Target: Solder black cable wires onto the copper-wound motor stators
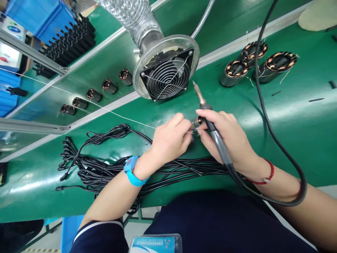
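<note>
Your left hand pinches a thin silvery wire that runs in from the far left. Your right hand grips a soldering iron with a black and grey handle, its metal tip aimed away from you, well apart from the wire. Just beyond your fingertips sits a small, partly hidden copper-wound cylinder. Under and left of your hands, black cables lie bundled on the glossy green table. Farther off hangs a black square fan with a round wire grille; to its right stand three larger dark cylinders with copper windings.
</note>
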`<state>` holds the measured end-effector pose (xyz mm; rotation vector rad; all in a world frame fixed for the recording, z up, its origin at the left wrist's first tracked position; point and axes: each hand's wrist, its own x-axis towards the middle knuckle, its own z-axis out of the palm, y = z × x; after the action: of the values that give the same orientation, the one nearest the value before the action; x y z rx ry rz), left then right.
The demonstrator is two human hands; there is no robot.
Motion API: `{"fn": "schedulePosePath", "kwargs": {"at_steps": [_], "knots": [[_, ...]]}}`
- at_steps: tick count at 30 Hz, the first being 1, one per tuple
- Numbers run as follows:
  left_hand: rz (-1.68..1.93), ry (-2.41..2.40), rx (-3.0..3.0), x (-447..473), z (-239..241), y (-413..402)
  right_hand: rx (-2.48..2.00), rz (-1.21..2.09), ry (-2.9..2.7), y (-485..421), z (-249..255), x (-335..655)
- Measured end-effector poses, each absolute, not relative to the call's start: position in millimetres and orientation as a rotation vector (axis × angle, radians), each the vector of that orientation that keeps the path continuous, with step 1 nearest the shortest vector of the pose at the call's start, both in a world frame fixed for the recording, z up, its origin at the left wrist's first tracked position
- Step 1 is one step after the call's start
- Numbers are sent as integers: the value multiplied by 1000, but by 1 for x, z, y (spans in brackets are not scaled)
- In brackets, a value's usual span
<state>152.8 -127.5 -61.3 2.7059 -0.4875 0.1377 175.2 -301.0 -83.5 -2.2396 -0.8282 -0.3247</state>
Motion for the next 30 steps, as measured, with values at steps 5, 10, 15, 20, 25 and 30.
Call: {"fn": "schedulePosePath", "kwargs": {"at_steps": [5,10,15,20,25,30], "knots": [[21,-366,2311,153,-57,-124,-2203,-336,-812,-302,-85,177],[-28,-182,1980,154,-60,-122,-2137,-358,-827,-303,-86,178],[125,-334,2147,154,-60,-128,-2118,-390,-831,-303,-85,177],[210,-410,2253,153,-62,-129,-2133,-381,-812,-303,-84,177],[291,-541,2345,153,-65,-126,-2120,-405,-833,-303,-84,176],[239,-530,2331,152,-66,-127,-2069,-305,-763,-305,-85,177]]}}
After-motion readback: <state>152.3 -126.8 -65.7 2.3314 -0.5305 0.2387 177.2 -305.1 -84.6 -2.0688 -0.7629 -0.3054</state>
